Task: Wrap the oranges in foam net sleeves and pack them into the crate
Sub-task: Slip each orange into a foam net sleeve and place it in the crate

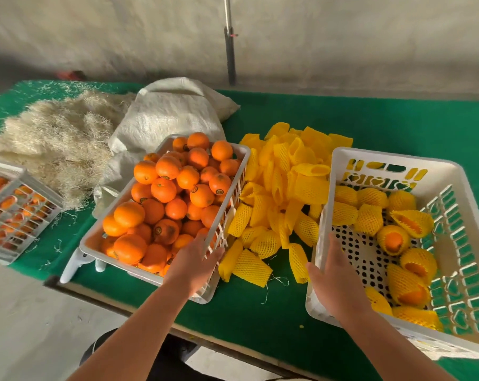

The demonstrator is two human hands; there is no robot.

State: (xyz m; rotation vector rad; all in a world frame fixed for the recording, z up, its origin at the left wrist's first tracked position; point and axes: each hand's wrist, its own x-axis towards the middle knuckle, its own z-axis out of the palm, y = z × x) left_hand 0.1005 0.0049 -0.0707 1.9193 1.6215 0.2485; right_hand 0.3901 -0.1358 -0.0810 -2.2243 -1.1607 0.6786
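Oranges (167,199), bare and glossy, heaped in white slatted plastic basket (234,188) left of centre on green felt worktop (260,312). Further left: second white basket (27,215) of fruit, pale straw pile (54,138), white woven sack (172,111). Left hand (194,262) gripping near right rim of heaped basket, fingers curled over edge. Yellow foam net sleeves (282,193) piled loose between baskets. Right hand (334,276) resting on left wall of white perforated crate (452,243), fingers hidden behind rim, grip unclear. Sleeved oranges (397,240) lying inside crate.
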